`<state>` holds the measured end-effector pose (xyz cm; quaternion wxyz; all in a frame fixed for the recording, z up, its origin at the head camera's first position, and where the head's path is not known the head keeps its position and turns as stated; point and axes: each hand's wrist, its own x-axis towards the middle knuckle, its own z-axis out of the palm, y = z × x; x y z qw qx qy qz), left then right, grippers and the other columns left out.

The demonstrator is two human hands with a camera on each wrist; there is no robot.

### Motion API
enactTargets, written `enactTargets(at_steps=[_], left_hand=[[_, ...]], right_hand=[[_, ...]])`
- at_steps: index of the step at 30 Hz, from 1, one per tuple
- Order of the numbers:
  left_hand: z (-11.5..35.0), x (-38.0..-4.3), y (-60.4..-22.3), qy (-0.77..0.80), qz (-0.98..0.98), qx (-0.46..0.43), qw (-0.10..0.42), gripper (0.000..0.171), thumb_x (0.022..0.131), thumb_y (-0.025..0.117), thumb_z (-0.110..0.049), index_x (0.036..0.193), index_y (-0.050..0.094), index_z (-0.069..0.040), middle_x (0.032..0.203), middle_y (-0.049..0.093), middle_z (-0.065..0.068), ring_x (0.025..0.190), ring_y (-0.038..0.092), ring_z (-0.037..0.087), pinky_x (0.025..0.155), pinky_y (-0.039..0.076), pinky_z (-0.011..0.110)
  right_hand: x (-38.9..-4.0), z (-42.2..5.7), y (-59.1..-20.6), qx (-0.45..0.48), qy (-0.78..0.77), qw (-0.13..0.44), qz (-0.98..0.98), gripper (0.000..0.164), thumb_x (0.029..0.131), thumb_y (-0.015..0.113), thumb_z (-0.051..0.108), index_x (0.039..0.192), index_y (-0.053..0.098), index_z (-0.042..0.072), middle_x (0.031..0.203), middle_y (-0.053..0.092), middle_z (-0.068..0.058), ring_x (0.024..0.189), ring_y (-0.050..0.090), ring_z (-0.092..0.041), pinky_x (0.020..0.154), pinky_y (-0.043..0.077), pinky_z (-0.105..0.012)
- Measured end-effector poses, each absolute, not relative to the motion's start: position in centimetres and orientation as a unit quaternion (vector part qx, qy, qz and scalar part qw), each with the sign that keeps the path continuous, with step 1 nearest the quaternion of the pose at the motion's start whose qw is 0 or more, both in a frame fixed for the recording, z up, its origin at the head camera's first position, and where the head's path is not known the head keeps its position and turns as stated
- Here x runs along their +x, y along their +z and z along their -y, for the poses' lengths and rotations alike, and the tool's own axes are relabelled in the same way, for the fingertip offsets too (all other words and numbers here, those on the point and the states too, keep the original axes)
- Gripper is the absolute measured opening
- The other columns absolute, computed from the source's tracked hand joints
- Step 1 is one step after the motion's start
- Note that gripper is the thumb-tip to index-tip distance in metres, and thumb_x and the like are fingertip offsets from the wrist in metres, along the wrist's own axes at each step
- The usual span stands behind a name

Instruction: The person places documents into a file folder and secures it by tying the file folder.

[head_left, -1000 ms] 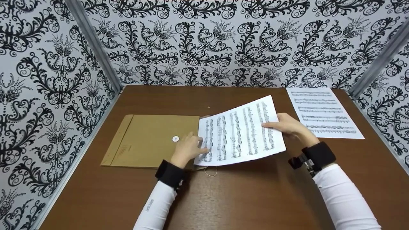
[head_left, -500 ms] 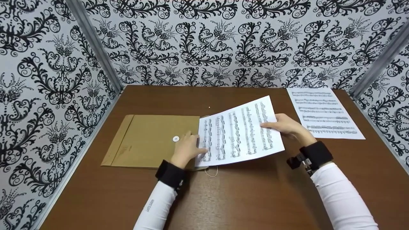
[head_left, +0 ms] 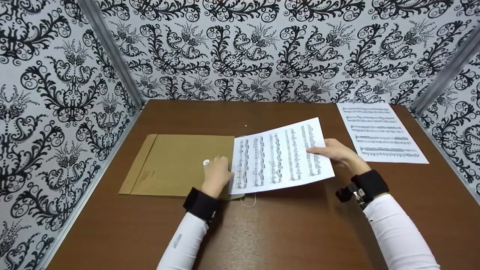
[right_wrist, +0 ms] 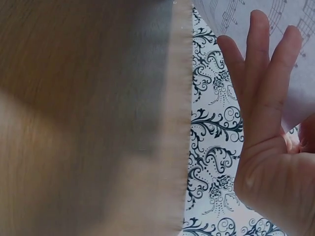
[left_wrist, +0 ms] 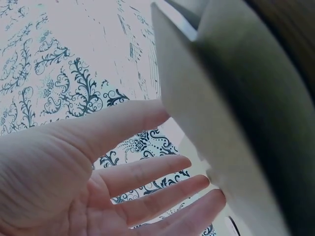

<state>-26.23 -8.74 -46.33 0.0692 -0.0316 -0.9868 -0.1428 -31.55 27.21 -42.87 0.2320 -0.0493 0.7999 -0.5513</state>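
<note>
My right hand pinches the right end of a sheet of music, thumb on top and fingers beneath. That end is raised and curves up from the table. The sheet's left end meets the mouth of a brown envelope lying flat; how much lies inside is hidden. On the envelope near its mouth rests my left hand, just right of a white button. The left wrist view has the fingers extended, their tips on the envelope, with the thumb at its edge. In the right wrist view the fingers lie straight under the sheet.
A second sheet of music lies at the back right of the brown table. A loop of string sticks out below the envelope's mouth. Patterned walls stand at the back and sides.
My left thumb has drawn back from the sheet to the envelope's edge, and those fingers have shifted slightly. My right hand has lowered a little, and the sheet's raised end has dipped with it.
</note>
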Motion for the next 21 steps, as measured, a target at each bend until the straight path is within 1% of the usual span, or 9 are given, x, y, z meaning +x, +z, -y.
enactTargets(at_steps=[3, 6, 11, 14, 19, 21], left_hand=[[8.7, -26.2, -46.3, -0.151, 0.984, -0.036, 0.086, 0.016, 0.074, 0.079, -0.007, 0.084, 0.071, 0.002, 0.092, 0.075, 0.02, 0.085, 0.073, 0.04, 0.073, 0.059, 0.05], [8.6, -26.1, -46.2, -0.164, 0.981, -0.039, 0.093, 0.011, 0.073, 0.076, -0.002, 0.081, 0.07, 0.003, 0.089, 0.075, 0.022, 0.082, 0.073, 0.042, 0.07, 0.059, 0.051], [8.5, -26.0, -45.9, -0.18, 0.979, -0.039, 0.086, 0.013, 0.075, 0.075, -0.002, 0.085, 0.071, 0.005, 0.092, 0.075, 0.025, 0.082, 0.073, 0.044, 0.07, 0.059, 0.053], [8.5, -26.0, -45.6, -0.187, 0.978, -0.038, 0.081, 0.014, 0.077, 0.076, -0.003, 0.086, 0.071, 0.005, 0.093, 0.076, 0.026, 0.083, 0.073, 0.044, 0.07, 0.059, 0.053], [8.7, -26.0, -45.4, -0.196, 0.977, -0.045, 0.077, 0.01, 0.078, 0.075, -0.003, 0.083, 0.07, 0.004, 0.091, 0.076, 0.026, 0.081, 0.073, 0.044, 0.069, 0.059, 0.053], [8.8, -25.9, -45.3, -0.202, 0.975, -0.048, 0.078, 0.008, 0.078, 0.074, -0.003, 0.081, 0.07, 0.004, 0.091, 0.076, 0.026, 0.08, 0.073, 0.044, 0.068, 0.058, 0.053]], right_hand=[[-31.6, -27.2, -43.1, -0.046, -0.556, 0.236, -0.795, 0.051, 0.101, 0.064, 0.021, 0.135, 0.052, -0.015, 0.085, 0.076, 0.008, 0.075, 0.076, -0.01, 0.069, 0.063, -0.025], [-31.5, -27.3, -43.3, -0.037, -0.565, 0.242, -0.788, 0.053, 0.101, 0.064, 0.021, 0.138, 0.05, -0.015, 0.086, 0.077, 0.008, 0.075, 0.077, -0.01, 0.07, 0.063, -0.026], [-31.5, -27.5, -43.6, -0.032, -0.572, 0.235, -0.785, 0.051, 0.101, 0.064, 0.021, 0.135, 0.051, -0.014, 0.084, 0.077, 0.007, 0.074, 0.076, -0.009, 0.07, 0.063, -0.025], [-31.5, -27.6, -43.8, -0.029, -0.576, 0.229, -0.784, 0.045, 0.101, 0.064, 0.019, 0.131, 0.055, -0.012, 0.083, 0.077, 0.007, 0.072, 0.076, -0.01, 0.068, 0.063, -0.025], [-31.3, -27.7, -44.1, -0.032, -0.601, 0.238, -0.762, 0.036, 0.101, 0.062, 0.016, 0.127, 0.057, -0.009, 0.084, 0.078, 0.005, 0.075, 0.077, -0.01, 0.069, 0.063, -0.025], [-31.3, -27.6, -44.2, -0.034, -0.606, 0.244, -0.757, 0.037, 0.101, 0.062, 0.015, 0.128, 0.056, -0.01, 0.085, 0.078, 0.005, 0.076, 0.077, -0.011, 0.07, 0.063, -0.025]])
